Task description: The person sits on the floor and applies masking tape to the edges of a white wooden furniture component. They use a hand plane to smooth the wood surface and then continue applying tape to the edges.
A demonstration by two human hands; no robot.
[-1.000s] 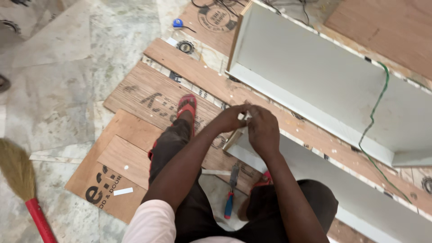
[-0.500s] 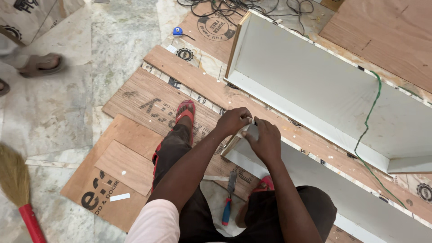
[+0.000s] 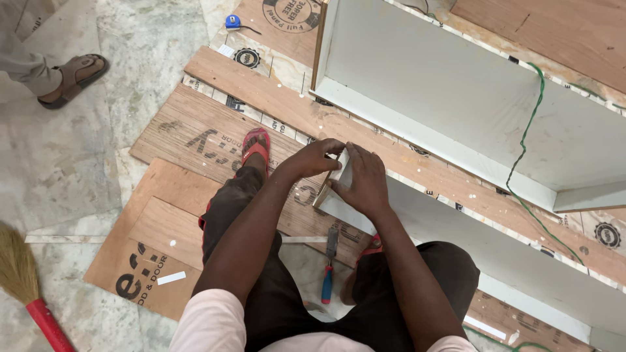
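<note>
Plywood sheets cover the marble floor [image 3: 78, 169]. Both hands, left hand [image 3: 317, 158] and right hand [image 3: 362, 184], pinch the end of a white laminated panel [image 3: 456, 228] (chisel [image 3: 328, 274] lying below), fitting its corner edge; next needs steady pressure, I judge.

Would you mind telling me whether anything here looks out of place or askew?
A green wire trails loosely across the white cabinet panel, and a chisel lies on the floor between the person's feet. Nothing looks spilled or damaged.

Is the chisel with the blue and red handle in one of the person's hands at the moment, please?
No: the chisel lies on the floor between the legs, while the left hand and right hand hold the white panel's end.
</note>
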